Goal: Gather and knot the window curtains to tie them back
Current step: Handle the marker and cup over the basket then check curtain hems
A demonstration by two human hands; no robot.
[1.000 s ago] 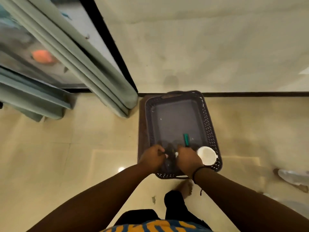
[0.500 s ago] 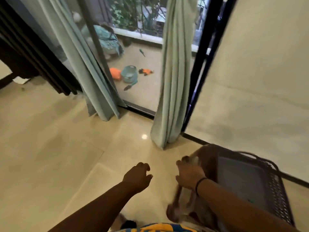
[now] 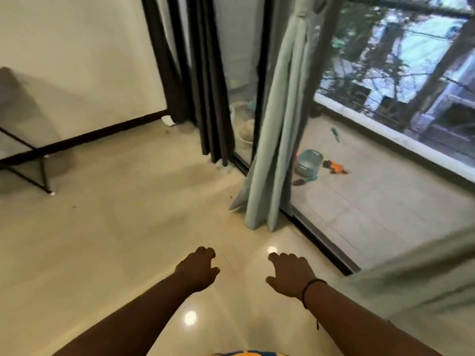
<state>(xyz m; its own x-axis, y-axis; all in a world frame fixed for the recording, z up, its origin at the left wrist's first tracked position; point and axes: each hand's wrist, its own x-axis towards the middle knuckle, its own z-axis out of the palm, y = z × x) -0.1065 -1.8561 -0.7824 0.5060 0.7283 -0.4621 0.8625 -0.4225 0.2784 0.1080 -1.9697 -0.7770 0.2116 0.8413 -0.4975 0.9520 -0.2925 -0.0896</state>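
Beyond the glossy tiled floor [image 3: 115, 240], a glazed sliding door [image 3: 385, 201] fills the right of the view, with a balcony seen through it. Against its dark frame a pale green curtain [image 3: 280, 140] hangs full length, loosely bunched, its hem resting on the tiles just beside the door track. A second pale green curtain [image 3: 424, 278] is caught at the right edge, blurred, close to the right forearm. Further left, dark curtains [image 3: 208, 86] hang in narrow folds near the corner of the white wall [image 3: 77, 60]. No knot is seen in any of them, so the task is judged to be at its start.

A thin-legged dark frame [image 3: 30, 165] stands at the far left. On the balcony a small teal basket [image 3: 308, 163] and an orange toy [image 3: 336, 167] lie apart from the curtains.

Both hands are held out low over the floor and nothing is gripped. The left hand [image 3: 198, 269] is loosely curled, fingers bent downward; the right hand [image 3: 291, 273], with a dark band at the wrist, is relaxed and part spread. Both are well apart from the hanging curtain.

For the gathering to go well, the hanging curtain would best be taken high enough that the cloth below can be swept together from both edges into one rope before it is looped. The hem should be lifted clear of the track so that it is not trapped.
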